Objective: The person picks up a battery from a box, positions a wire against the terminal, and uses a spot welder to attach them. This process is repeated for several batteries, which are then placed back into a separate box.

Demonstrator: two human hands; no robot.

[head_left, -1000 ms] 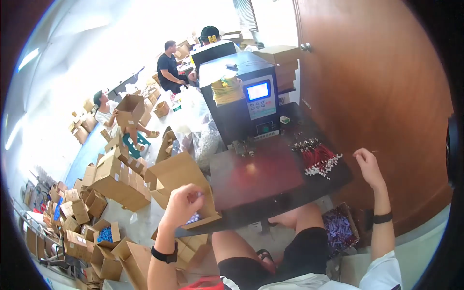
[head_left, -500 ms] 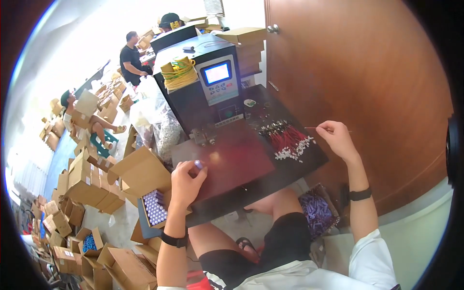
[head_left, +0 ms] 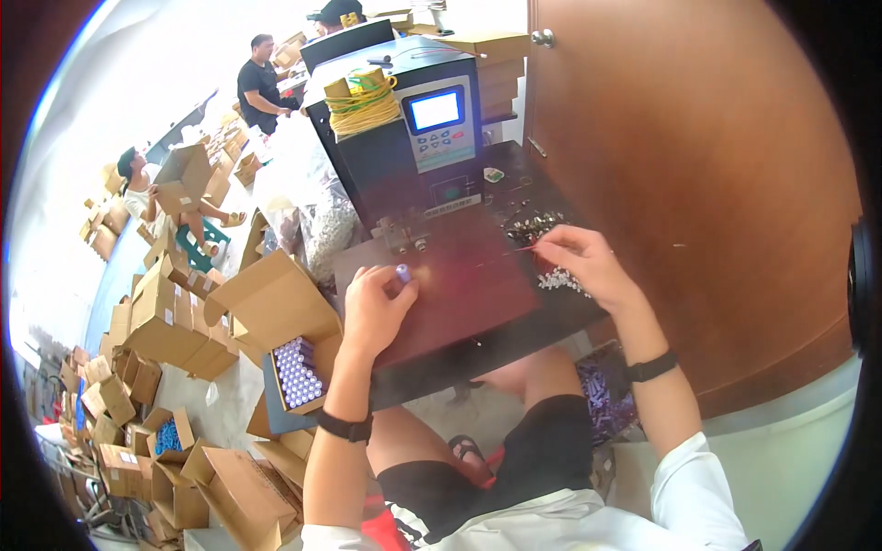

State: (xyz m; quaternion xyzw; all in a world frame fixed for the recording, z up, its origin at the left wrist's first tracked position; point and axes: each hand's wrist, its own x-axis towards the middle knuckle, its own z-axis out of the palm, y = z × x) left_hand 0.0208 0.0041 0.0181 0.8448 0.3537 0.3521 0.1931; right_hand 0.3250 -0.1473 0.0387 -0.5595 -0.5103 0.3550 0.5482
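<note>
Over the dark red work mat [head_left: 459, 303], my left hand [head_left: 375, 312] pinches a small purple cylindrical battery cell [head_left: 403, 273] by its side. The cell is just in front of the metal electrodes [head_left: 404, 241] of a black benchtop welding machine [head_left: 367, 174] with a lit screen. To the right, my right hand [head_left: 588, 266] pinches a thin red wire lead [head_left: 525, 248], its end pointing left over the mat. Partly hidden behind that hand lies a pile of red and black wire leads with white connectors [head_left: 558, 279].
An open carton of purple cells [head_left: 299, 375] stands left of the table; another box of purple cells [head_left: 602, 404] sits low at right. Yellow-green wire [head_left: 363, 108] rests on the machine. Cardboard boxes [head_left: 175, 317] crowd the left floor. Several people work behind; a brown door [head_left: 698, 184] stands at right.
My right hand has come left with the red wire, from beyond the table edge to over the lead pile. My left hand still holds the cell. The whole view has shifted slightly.
</note>
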